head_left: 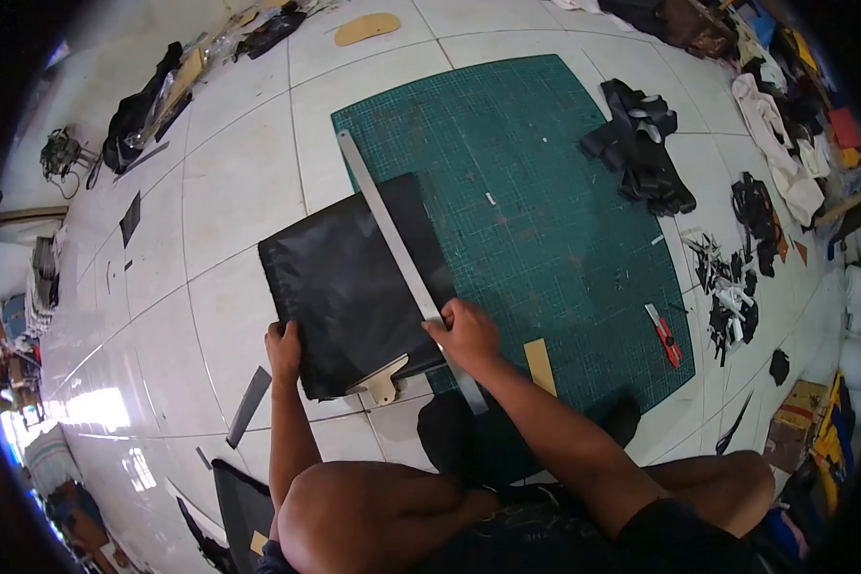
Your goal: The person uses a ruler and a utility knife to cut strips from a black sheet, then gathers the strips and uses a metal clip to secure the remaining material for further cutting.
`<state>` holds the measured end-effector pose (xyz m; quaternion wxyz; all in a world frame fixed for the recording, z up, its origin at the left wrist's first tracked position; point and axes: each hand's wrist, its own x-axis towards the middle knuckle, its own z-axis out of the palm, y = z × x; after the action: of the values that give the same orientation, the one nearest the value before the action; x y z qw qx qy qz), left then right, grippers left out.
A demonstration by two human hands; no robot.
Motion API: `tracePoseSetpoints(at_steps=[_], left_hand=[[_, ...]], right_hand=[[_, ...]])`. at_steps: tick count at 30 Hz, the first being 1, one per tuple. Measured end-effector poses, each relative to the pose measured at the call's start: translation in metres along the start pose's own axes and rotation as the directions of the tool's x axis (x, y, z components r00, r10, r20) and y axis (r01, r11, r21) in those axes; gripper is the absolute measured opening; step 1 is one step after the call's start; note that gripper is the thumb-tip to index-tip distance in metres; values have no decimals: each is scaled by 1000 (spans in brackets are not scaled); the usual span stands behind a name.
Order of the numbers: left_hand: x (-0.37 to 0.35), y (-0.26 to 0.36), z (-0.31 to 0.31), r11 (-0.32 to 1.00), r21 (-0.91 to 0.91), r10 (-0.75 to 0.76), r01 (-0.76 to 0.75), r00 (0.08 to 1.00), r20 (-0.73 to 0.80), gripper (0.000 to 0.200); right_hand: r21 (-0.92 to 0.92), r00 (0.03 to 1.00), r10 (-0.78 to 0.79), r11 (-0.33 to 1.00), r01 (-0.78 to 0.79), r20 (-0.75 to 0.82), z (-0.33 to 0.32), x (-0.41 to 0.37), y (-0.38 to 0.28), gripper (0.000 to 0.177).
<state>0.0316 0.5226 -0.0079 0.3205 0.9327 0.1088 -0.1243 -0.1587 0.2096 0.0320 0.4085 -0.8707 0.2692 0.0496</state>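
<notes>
A sheet of black material (340,277) lies partly on the green cutting mat (564,210) and partly on the tiled floor. Across its right part runs a long metal ruler (385,222), slanting from upper left to lower right. My right hand (464,333) grips the ruler near its lower end, fingers closed around its edges. At the sheet's lower left edge, my left hand (284,349) pinches the black material. A wide metal clip (383,382) sits on the sheet's bottom edge between my hands.
A red utility knife (666,337) and a tan strip (540,367) lie on the mat. Bundled black straps (643,148) rest over its right edge. Scraps (732,292) are heaped on the floor at right. A tan sole-shaped piece (366,29) lies at the top.
</notes>
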Motion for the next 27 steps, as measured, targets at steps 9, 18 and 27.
tracePoseSetpoints(at_steps=[9,18,27], left_hand=[[-14,4,11,998,-70,-1,0,1000,-7,49],[-4,-8,20,1000,-1,5,-5,999,-53,49],[-23,18,18,963,-269,7,22,994,106,42]], right_hand=[[-36,973,141,988,-150,-182,16,28,-12,55],[110,958,272,959,-262,-90,21,36,-1,50],[111,931,358,925,-364,68,-9,32,-6,37]])
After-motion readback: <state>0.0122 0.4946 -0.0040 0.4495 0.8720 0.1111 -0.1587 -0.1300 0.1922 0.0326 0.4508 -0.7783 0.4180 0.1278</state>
